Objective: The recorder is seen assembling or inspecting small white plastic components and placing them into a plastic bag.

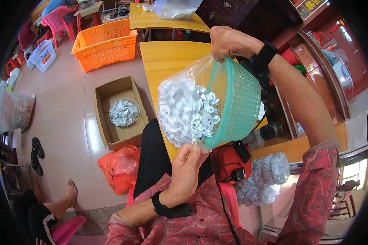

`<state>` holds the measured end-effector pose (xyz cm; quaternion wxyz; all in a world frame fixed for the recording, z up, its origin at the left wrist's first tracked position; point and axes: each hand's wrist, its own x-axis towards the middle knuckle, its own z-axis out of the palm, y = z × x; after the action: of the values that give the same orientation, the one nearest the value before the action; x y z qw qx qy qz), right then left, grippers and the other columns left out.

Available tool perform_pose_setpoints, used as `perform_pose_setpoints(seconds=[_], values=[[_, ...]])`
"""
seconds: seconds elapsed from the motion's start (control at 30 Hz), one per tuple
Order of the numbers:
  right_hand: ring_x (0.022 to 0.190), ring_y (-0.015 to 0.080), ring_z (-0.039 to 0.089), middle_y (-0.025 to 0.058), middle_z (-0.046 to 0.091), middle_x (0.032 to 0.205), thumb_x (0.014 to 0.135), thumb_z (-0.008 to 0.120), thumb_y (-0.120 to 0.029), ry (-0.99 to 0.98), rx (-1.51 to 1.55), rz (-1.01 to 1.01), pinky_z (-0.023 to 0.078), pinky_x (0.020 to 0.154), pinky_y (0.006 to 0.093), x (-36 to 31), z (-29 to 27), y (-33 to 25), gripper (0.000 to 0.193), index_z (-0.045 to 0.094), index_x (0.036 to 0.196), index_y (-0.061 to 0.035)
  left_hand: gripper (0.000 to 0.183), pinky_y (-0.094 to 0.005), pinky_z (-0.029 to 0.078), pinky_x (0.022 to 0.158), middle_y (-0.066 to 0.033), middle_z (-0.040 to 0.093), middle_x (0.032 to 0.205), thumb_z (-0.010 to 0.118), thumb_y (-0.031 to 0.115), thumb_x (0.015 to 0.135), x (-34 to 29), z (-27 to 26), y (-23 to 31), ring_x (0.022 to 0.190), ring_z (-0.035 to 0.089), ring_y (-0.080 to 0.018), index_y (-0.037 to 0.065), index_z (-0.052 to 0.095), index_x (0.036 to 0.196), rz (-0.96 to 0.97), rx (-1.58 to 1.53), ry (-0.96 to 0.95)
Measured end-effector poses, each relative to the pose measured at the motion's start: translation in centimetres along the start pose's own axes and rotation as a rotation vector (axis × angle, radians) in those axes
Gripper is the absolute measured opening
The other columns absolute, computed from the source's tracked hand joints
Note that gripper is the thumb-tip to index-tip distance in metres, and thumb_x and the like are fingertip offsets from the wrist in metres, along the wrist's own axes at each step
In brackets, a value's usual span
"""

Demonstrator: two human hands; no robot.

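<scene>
A green plastic basket (243, 102) is tipped on its side over the table, its mouth facing left into a clear plastic bag (180, 87). Small white plastic parts (204, 116) lie in the basket's mouth and fill much of the bag. With its fingers curled over the upper rim, my right hand (233, 43) grips the basket and the bag's edge there. Lower down, my left hand (186, 163) pinches the bag's edge between thumb and fingers, close under the basket's lower rim.
Left of the table, a cardboard box (104, 92) on the floor holds a round heap of white parts. Nearby are an orange crate (104, 47) and a red plastic bag (118, 169). Bagged parts (270, 169) stand at my right. Another person's bare foot (71, 192) is lower left.
</scene>
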<state>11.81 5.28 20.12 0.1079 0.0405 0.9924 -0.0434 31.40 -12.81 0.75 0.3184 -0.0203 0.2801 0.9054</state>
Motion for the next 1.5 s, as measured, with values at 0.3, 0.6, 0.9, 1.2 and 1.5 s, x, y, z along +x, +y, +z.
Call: perform_pose_setpoints(seconds=[0.3,0.6,0.9,1.2,1.5], values=[[0.037,0.0177,0.047,0.0093,0.044,0.049,0.051,0.068,0.006,0.139,-0.11,-0.215,0.025,0.036,0.0281,-0.9,-1.2,-0.9,0.012,0.064,0.061,0.0007,0.02,-0.0396,0.052,0.097,-0.0103,0.063,0.116,0.046,0.018,0.103,-0.6,0.2,0.7,0.109,0.062,-0.0222,0.002,0.057,0.108,0.033,-0.03,0.029],[0.054,0.0317,0.061,0.0303,0.049,0.062,0.058,0.06,0.004,0.217,-0.254,-0.266,0.044,0.047,0.0388,-3.4,-3.6,-3.4,0.014,0.058,0.068,0.0136,0.021,-0.0423,0.052,0.098,-0.0123,0.063,0.116,0.045,0.019,0.103,-0.5,-0.3,1.2,0.11,0.062,-0.0252,0.002,0.056,0.105,0.084,-0.058,0.029],[0.054,0.0211,0.057,0.0203,0.054,0.061,0.064,0.062,-0.002,0.221,-0.501,-0.213,0.044,0.048,0.0312,-3.9,-3.8,-3.2,0.014,0.062,0.073,0.0087,0.022,-0.0421,0.051,0.098,-0.0125,0.063,0.117,0.045,0.02,0.104,-0.5,-0.5,0.9,0.109,0.063,-0.0261,0.001,0.056,0.108,0.088,-0.043,0.009],[0.046,0.0313,0.047,0.0271,0.042,0.057,0.064,0.064,-0.006,0.302,-0.063,-0.544,0.039,0.047,0.0406,-5.8,-5.0,-1.1,0.018,0.054,0.06,0.009,0.024,-0.0422,0.052,0.097,-0.0118,0.063,0.117,0.046,0.02,0.103,-0.3,-0.6,0.9,0.109,0.063,-0.0274,0.0,0.055,0.113,0.097,-0.044,-0.014],[0.08,0.0151,0.058,0.0051,0.059,0.088,0.072,0.062,-0.013,0.276,0.235,0.042,0.049,0.072,0.0282,-8.9,-9.8,10.5,0.031,0.062,0.099,0.002,0.026,-0.0426,0.052,0.097,-0.0131,0.062,0.119,0.045,0.02,0.103,-0.5,-0.6,1.3,0.11,0.062,-0.0295,-0.001,0.055,0.115,0.096,-0.03,0.015]])
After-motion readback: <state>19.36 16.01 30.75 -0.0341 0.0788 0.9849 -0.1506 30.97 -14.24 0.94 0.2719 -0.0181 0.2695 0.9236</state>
